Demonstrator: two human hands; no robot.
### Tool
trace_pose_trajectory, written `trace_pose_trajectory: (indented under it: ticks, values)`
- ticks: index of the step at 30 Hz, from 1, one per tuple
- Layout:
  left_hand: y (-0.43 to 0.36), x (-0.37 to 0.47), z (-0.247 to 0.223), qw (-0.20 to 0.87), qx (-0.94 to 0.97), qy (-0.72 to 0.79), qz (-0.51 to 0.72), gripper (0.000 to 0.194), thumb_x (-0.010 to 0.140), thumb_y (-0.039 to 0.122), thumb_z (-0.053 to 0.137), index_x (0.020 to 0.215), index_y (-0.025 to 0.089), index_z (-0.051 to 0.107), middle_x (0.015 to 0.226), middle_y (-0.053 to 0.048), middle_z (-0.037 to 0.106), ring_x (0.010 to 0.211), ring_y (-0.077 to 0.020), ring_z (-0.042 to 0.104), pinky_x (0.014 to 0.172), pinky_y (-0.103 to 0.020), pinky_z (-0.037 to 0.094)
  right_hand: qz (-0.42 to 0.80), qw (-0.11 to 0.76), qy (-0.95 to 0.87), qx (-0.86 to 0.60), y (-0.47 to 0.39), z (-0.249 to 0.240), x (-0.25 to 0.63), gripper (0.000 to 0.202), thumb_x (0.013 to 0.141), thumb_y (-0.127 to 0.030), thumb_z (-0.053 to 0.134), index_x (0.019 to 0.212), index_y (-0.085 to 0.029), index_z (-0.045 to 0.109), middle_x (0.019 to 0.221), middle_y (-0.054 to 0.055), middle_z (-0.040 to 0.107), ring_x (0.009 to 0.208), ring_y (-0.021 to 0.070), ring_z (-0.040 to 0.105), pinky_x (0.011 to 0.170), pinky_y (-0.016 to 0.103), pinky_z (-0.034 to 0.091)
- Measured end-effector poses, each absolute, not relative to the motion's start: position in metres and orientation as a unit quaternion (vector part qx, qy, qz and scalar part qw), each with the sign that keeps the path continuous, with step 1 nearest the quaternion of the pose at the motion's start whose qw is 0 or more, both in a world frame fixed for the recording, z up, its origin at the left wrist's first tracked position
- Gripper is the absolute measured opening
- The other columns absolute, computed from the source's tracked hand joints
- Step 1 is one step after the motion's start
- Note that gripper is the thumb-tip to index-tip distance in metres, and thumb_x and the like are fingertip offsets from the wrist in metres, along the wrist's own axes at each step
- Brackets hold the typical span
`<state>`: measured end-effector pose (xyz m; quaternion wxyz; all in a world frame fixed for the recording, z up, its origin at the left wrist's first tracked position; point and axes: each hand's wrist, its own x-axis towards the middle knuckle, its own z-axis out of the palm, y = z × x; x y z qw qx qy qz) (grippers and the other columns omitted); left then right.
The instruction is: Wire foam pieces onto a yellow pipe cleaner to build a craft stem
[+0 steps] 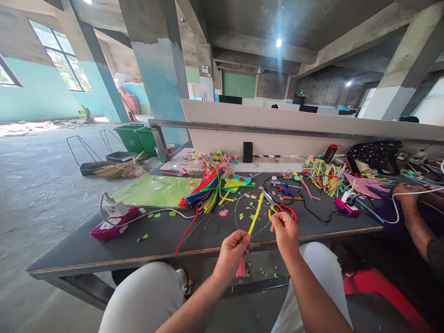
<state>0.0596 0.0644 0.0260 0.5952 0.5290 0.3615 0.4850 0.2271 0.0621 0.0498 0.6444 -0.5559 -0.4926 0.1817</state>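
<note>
My left hand [233,249] is closed in a pinch around the lower end of a fuzzy yellow stick [256,214], which looks wrapped in pipe cleaner and points up and away. To its right, my right hand [285,230] is also pinched, its fingertips just in front of the scissors [269,198]. A faint thin strand runs between the two hands; whether the right fingers hold its end is not clear. The scissors lie on the table with red and yellow handles, partly hidden by my right hand. Beyond my hands lies a bundle of coloured pipe cleaners [208,187].
Paper scraps [224,212] litter the dark table [79,252]. A blue glue gun [285,188], a phone [247,152] and a second pipe-cleaner pile [322,175] lie farther back. Purple power strips [116,225] trail cables. At right, another person's arm [414,217] rests near the table.
</note>
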Motion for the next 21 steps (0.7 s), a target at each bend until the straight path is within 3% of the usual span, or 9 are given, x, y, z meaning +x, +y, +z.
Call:
trace_pose_trajectory:
  ticks: [4,8,10,15,21]
  values:
    - [0.064,0.062,0.024,0.599,0.534,0.377,0.463,0.023,0.076,0.036,0.061,0.069,0.015,0.057,0.057,0.001,0.055,0.050,-0.0073,0.042,0.048,-0.018,0.031,0.187,0.650,-0.505,-0.536,0.062,0.057,0.236,0.018,0.081,-0.036,0.058,0.078,-0.018,0.060,0.056,-0.002,0.058,0.051,0.0127,0.055,0.055,0.025,0.046]
    - [0.064,0.068,0.017,0.605,0.548,0.388,0.429,0.024,0.074,0.037,0.062,0.065,0.015,0.056,0.054,0.002,0.054,0.047,-0.0070,0.042,0.047,-0.018,0.031,0.172,0.684,-0.522,-0.480,0.062,0.064,0.247,0.027,0.083,-0.036,0.057,0.105,-0.020,0.060,0.093,0.006,0.067,0.073,0.0160,0.063,0.066,0.029,0.053]
    - [0.063,0.072,0.012,0.607,0.559,0.394,0.405,0.025,0.073,0.038,0.062,0.065,0.015,0.057,0.053,0.001,0.054,0.046,-0.0073,0.042,0.046,-0.019,0.032,0.141,0.686,-0.524,-0.484,0.062,0.066,0.253,0.032,0.084,-0.036,0.057,0.112,-0.022,0.060,0.101,0.008,0.067,0.083,0.0184,0.064,0.073,0.032,0.053]
    - [0.059,0.078,0.006,0.615,0.575,0.396,0.366,0.026,0.072,0.041,0.062,0.071,0.015,0.060,0.058,0.001,0.057,0.046,-0.0080,0.044,0.044,-0.019,0.033,0.138,0.652,-0.525,-0.529,0.061,0.067,0.261,0.026,0.082,-0.038,0.059,0.098,-0.021,0.069,0.089,0.006,0.070,0.076,0.0185,0.065,0.074,0.034,0.053]
    - [0.059,0.072,0.008,0.636,0.579,0.373,0.349,0.028,0.074,0.042,0.061,0.072,0.014,0.061,0.060,0.000,0.059,0.047,-0.0072,0.045,0.045,-0.018,0.033,0.331,0.676,-0.448,-0.482,0.063,0.067,0.262,0.025,0.076,-0.041,0.066,0.085,-0.018,0.070,0.074,0.004,0.071,0.062,0.0150,0.063,0.063,0.029,0.053]
